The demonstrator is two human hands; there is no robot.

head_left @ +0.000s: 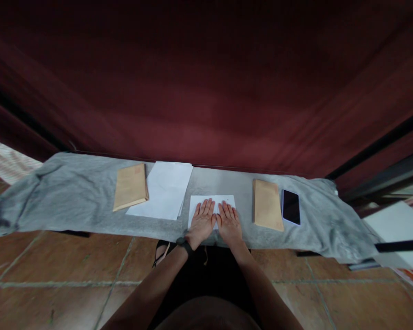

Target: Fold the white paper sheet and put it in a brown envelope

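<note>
A small white sheet of paper, perhaps folded, lies on the grey cloth in front of me. My left hand rests flat on its left part, fingers stretched forward. Beside it my right hand lies flat on the right part, and the thumbs nearly meet. Left of my hands is a stack of larger white paper. A pile of brown envelopes overlaps that stack's left edge. To the right sits another pile of brown envelopes.
The grey cloth covers a long narrow table. A phone with a light purple edge lies beyond the right envelopes. A dark red curtain-like wall rises behind the table. Brown floor tiles show below.
</note>
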